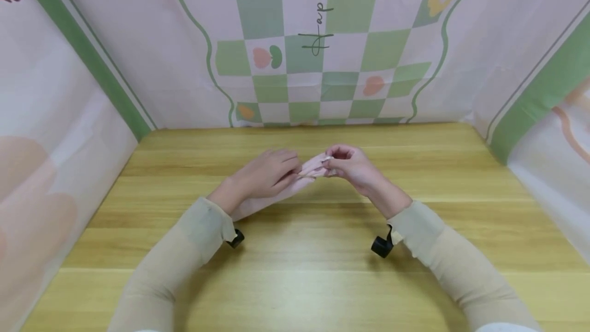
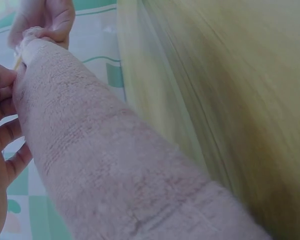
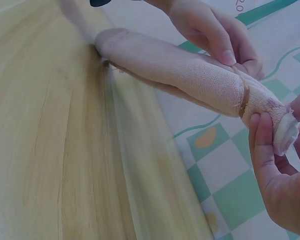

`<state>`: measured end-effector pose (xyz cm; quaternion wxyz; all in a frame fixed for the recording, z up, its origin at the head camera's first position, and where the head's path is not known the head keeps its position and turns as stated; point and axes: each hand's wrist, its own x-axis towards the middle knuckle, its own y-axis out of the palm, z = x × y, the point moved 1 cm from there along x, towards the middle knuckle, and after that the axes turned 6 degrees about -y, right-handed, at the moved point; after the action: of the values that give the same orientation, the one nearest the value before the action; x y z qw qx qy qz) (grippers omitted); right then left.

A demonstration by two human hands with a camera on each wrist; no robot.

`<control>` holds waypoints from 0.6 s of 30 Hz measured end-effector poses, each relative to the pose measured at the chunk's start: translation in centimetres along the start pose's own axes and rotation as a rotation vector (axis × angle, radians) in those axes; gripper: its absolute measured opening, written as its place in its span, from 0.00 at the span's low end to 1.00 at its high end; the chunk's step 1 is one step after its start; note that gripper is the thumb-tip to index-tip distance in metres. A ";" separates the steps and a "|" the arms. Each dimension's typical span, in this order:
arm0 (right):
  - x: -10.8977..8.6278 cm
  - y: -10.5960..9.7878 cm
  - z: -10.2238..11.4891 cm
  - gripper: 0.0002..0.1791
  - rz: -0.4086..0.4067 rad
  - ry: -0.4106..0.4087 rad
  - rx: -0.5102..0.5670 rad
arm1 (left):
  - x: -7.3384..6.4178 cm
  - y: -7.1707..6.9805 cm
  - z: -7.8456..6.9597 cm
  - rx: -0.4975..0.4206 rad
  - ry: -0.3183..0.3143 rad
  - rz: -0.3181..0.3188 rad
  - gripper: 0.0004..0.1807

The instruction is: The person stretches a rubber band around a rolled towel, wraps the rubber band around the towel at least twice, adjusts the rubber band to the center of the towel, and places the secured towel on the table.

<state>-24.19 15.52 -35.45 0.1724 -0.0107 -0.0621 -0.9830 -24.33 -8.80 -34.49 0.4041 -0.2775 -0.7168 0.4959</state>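
Note:
A rolled pale pink towel [image 1: 272, 200] slants between the two hands, its far end lifted over the table. Around the roll near that end runs a thin tan rubber band [image 3: 245, 97]. My left hand [image 1: 272, 173] pinches the band with thumb and fingers beside the roll, as the right wrist view shows. With thumb and fingertips, my right hand [image 1: 352, 168] grips the towel's bunched end, just beyond the band. In the left wrist view the towel's long body [image 2: 119, 150] fills the middle, and the left fingers [image 2: 19, 160] spread along its side.
A wood-grain table [image 1: 295, 270] lies beneath the hands. A printed cloth [image 1: 304, 55] with green checks hangs behind it, and white cloth walls with green bands stand at both sides. Small black cameras [image 1: 381, 246] hang below the wrists.

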 end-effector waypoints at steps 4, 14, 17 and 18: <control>-0.1 -0.2 0.1 0.12 -0.007 0.003 -0.001 | -0.3 0.0 0.0 -0.004 0.009 -0.021 0.07; -0.1 -0.6 0.1 0.12 -0.021 0.010 0.021 | -0.7 0.2 0.4 -0.026 0.064 -0.069 0.06; -0.2 -0.6 0.2 0.12 -0.026 0.013 0.021 | -0.7 0.2 0.4 -0.028 0.070 -0.076 0.06; -0.2 -0.7 0.3 0.13 -0.028 0.014 0.021 | -0.7 0.2 0.4 -0.028 0.071 -0.078 0.06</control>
<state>-24.26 16.23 -35.25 0.1590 -0.0009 -0.0714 -0.9847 -24.31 -9.53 -34.95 0.4445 -0.2723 -0.7191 0.4595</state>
